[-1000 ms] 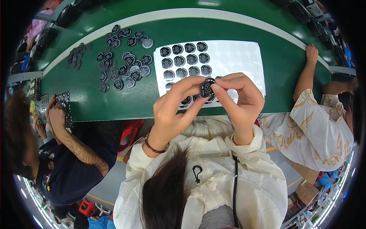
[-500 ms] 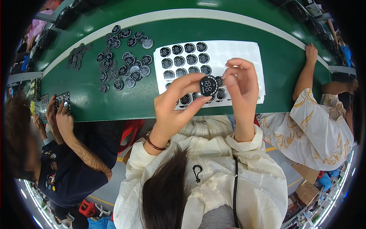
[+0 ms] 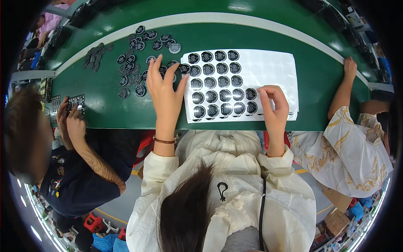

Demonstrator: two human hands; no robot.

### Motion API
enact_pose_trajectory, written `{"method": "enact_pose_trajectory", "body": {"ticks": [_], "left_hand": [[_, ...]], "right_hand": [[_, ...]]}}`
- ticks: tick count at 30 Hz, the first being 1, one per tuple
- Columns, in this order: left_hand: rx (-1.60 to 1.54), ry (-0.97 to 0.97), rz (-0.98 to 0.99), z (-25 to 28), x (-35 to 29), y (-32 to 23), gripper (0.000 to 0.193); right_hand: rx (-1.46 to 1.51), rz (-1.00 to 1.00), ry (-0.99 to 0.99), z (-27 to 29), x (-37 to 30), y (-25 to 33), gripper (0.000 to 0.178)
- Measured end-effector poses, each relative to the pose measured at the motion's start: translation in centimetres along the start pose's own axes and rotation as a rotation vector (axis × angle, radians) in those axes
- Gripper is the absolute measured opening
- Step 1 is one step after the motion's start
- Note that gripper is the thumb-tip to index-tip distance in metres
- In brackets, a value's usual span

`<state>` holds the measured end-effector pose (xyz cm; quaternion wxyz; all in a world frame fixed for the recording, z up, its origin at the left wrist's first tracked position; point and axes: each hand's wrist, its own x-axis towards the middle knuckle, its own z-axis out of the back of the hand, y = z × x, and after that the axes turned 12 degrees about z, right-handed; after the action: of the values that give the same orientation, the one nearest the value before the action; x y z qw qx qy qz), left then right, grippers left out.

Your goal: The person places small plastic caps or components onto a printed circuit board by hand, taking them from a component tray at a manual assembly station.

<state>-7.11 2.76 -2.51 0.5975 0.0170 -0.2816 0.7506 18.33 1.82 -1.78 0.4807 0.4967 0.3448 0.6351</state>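
Note:
My left hand (image 3: pixel 165 90) is over the left edge of a white sheet, fingers spread and holding nothing. Close to its thumb and index fingertips is a round black disc (image 3: pixel 184 68) with light digit markings, overlapping the sheet's edge. Beyond the fingers lies a loose pile of similar discs (image 3: pixel 140 89), partly hidden by the hand. Over the right part of the white sheet (image 3: pixel 273 63), my right hand (image 3: pixel 275 105) has thumb and index pinched, beside a round black sticker (image 3: pixel 251 93). Whatever it may hold is too small to make out. Rows of such stickers cover the sheet's left side.
A separate cluster of dark discs (image 3: pixel 96 56) lies farther left on the green table (image 3: pixel 159 119). At the left a co-worker's hands (image 3: pixel 73 122) hold a dark panel (image 3: pixel 76 105). Another person's arm (image 3: pixel 342 88) rests on the table at the right.
My left hand has let go of the black disc it held up and moved left toward the pile, fingers spreading. My right hand has lowered toward the sheet, slightly right.

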Motion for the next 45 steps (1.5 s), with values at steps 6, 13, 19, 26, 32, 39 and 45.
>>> {"method": "enact_pose_trajectory", "body": {"ticks": [6, 13, 19, 26, 32, 39, 45], "left_hand": [[-0.069, -0.063, 0.12, 2.6, 0.6, 3.0, 0.03], [0.201, -0.093, 0.231, 4.6, 1.3, 8.2, 0.027], [0.265, -0.079, 0.218, 4.3, 2.3, 8.0, 0.027], [0.156, -0.007, 0.329, 4.2, 2.9, 8.0, 0.027], [-0.11, 0.026, 0.431, 3.5, 2.8, 8.4, 0.027], [-0.715, -0.126, 0.426, 4.1, 2.2, 5.6, 0.022], [-1.327, 0.332, 0.573, 2.3, -3.4, -3.6, 0.018]], "right_hand": [[-0.08, 0.017, -0.009, 0.5, -0.6, -0.9, 0.006], [-0.112, 0.024, -0.014, 0.8, -0.7, -1.6, 0.006], [-0.136, 0.027, -0.013, 0.6, -0.7, -1.5, 0.006], [-0.145, 0.039, -0.02, 0.6, -0.4, -1.1, 0.005], [-0.151, 0.053, -0.02, 0.3, -0.3, -0.1, 0.004], [-0.074, 0.112, 0.024, -0.5, -0.5, 0.9, 0.004], [0.203, 0.028, 0.133, -3.4, -0.5, 3.3, 0.012]]}}
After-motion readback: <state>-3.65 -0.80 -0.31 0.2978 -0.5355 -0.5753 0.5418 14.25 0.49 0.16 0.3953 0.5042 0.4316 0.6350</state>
